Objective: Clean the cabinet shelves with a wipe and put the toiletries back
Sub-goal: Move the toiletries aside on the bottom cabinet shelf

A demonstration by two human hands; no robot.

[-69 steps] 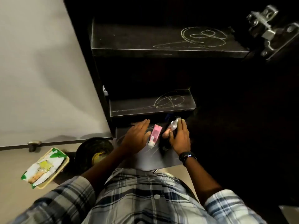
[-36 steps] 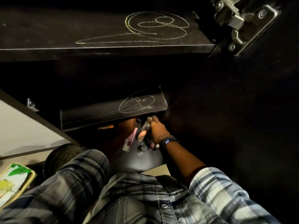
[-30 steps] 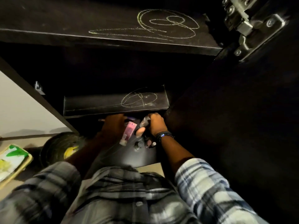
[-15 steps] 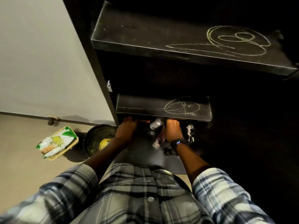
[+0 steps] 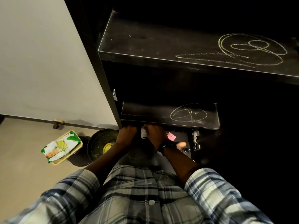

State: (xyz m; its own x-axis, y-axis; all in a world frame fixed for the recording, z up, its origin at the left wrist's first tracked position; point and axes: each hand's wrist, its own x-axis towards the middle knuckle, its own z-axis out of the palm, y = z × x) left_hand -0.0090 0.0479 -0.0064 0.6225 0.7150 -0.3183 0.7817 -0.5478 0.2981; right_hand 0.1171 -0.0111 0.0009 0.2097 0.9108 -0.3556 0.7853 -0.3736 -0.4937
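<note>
I look down past my plaid shirt into the dark cabinet, and both hands are low, at the front edge of the bottom board, tucked just under the lower shelf [image 5: 169, 114]. The left hand [image 5: 127, 134] is curled with its knuckles up; its fingers vanish under the shelf, so I cannot tell whether it holds anything. The right hand [image 5: 156, 133] sits just beside it, and a white tube [image 5: 143, 134] shows in the narrow gap between the two, touching the right hand, which appears to be wrapped around it; the tube's long axis runs roughly from me toward the cabinet back. The pink tube [image 5: 171, 136] lies on the bottom board just right of my right wrist, so the right hand is clearly the nearer one for it, with the left well across. Both shelves carry chalk scribbles, the upper shelf [image 5: 161, 46] included, so I judge the wiping not yet done. The wipes pack [image 5: 60, 147] rests on the floor to my left, beside the bin [image 5: 100, 143], nearer my left hand.
</note>
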